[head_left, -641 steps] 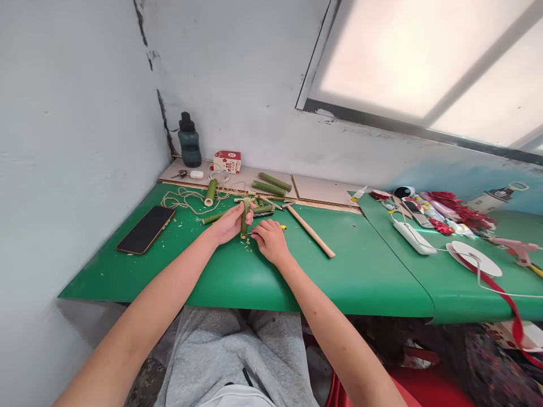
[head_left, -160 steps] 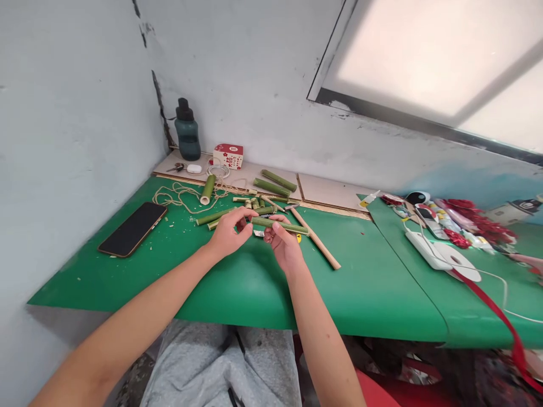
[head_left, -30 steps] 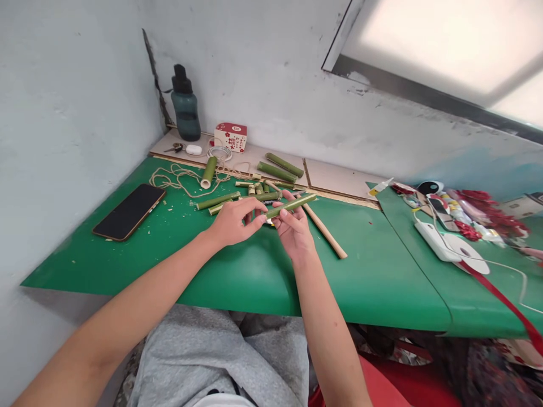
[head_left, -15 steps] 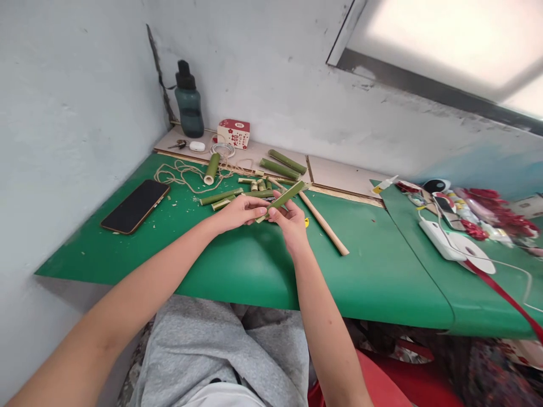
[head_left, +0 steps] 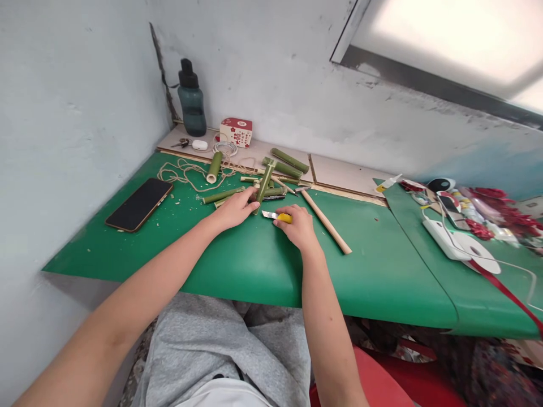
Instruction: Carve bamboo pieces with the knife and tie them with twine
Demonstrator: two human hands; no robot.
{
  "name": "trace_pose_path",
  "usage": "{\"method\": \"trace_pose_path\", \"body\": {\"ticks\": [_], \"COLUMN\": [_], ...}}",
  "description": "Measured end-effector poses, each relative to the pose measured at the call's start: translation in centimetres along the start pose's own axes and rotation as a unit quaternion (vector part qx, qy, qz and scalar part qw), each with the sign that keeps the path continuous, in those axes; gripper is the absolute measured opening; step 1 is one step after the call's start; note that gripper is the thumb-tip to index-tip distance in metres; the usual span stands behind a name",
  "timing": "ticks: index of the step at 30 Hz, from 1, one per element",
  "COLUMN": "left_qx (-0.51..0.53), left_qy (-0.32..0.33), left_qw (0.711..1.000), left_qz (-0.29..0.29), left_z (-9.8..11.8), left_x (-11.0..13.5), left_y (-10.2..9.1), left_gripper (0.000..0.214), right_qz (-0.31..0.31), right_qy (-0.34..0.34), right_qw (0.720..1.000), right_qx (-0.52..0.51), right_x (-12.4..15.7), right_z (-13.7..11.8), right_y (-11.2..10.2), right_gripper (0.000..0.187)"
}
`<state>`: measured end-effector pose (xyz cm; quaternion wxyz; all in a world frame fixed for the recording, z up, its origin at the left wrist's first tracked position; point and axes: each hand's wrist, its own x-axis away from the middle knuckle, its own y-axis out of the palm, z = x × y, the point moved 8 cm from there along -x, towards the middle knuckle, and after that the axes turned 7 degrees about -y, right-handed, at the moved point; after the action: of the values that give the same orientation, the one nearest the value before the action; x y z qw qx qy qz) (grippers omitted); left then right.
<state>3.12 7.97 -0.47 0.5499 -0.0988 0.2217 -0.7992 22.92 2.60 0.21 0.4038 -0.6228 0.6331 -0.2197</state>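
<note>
Bamboo strip (head_left: pixel 265 183): green, pale-ended; long axis running away, slightly rightward. Left hand (head_left: pixel 238 211) pinching near end; right hand (head_left: pixel 298 224) gripping yellow cutter (head_left: pixel 284 217), blade (head_left: pixel 268 214) leftward.

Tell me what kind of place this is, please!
It looks like a craft corner, maybe in a home or a small workshop. Cut bamboo pieces and wood shavings are on the green-topped table, and there are a hammer and a yellow cutter too.

Lost the rear of the yellow cutter (head_left: pixel 281 217) beneath the right hand (head_left: pixel 300 226). Saw the window (head_left: pixel 449 45) cropped at top and right. Found the red bundle (head_left: pixel 511 212) blurred.
</note>
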Motion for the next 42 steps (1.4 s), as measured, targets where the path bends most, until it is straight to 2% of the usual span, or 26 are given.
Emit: {"method": "trace_pose_path", "body": {"ticks": [6, 10, 14, 17, 19, 21, 23, 25, 27, 30, 33, 36, 42], "left_qx": [-0.05, -0.064, -0.075, -0.083, -0.086, -0.074, -0.045, -0.012, 0.021, 0.063, 0.076, 0.072, 0.001], "left_qy": [0.0, 0.01, 0.022, 0.02, 0.028, 0.056, 0.096, 0.121, 0.113, 0.078, 0.068, 0.068, 0.105], "left_qw": [0.999, 0.998, 0.997, 0.996, 0.996, 0.996, 0.993, 0.99, 0.989, 0.987, 0.989, 0.992, 0.994], "left_qz": [0.006, 0.004, -0.009, -0.017, -0.017, 0.006, 0.047, 0.076, 0.093, 0.122, 0.108, 0.083, 0.04], "left_z": [0.4, 0.9, 1.2, 1.1, 1.2, 1.8, 2.7, 3.2, 3.0, 2.0, 1.5, 1.7, 3.6], "left_x": [0.0, 0.2, 0.4, 0.5, 0.7, 0.9, 1.1, 1.2, 1.0, 0.6, 0.3, 0.1, 0.3], "left_y": [-0.3, -0.5, -0.4, -0.2, -0.2, -0.3, -0.8, -1.0, -1.2, -2.0, -2.4, -2.3, -1.2], "left_gripper": [0.017, 0.015, 0.014, 0.014, 0.022, 0.04, 0.055, 0.055, 0.049, 0.047, 0.046, 0.047, 0.04], "right_qz": [-0.041, -0.025, 0.043, 0.146, 0.208, 0.231, 0.209, 0.156, 0.109, 0.079, 0.044, -0.002, -0.028], "right_qy": [-0.037, -0.089, -0.078, -0.036, 0.004, 0.04, 0.066, 0.079, 0.08, 0.049, -0.058, -0.156, -0.185], "right_qw": [0.998, 0.995, 0.994, 0.988, 0.978, 0.972, 0.975, 0.985, 0.991, 0.995, 0.997, 0.986, 0.982], "right_qx": [0.006, -0.04, -0.056, -0.038, -0.031, -0.029, -0.021, -0.003, 0.019, 0.023, -0.025, -0.059, 0.019], "right_x": [0.1, 0.1, 0.1, 0.4, 0.8, 1.0, 1.0, 0.8, 0.7, 0.6, 0.3, 0.3, 0.2], "right_z": [-1.2, -2.0, -1.4, -0.6, 0.1, 0.5, 0.5, 0.2, -0.2, -0.9, -2.5, -4.1, -5.1], "right_y": [0.2, -0.5, -1.9, -3.8, -4.8, -5.1, -4.6, -3.6, -2.8, -2.3, -1.6, -0.6, 1.4], "right_gripper": [0.018, 0.021, 0.023, 0.032, 0.041, 0.047, 0.047, 0.041, 0.032, 0.022, 0.015, 0.01, 0.011]}}
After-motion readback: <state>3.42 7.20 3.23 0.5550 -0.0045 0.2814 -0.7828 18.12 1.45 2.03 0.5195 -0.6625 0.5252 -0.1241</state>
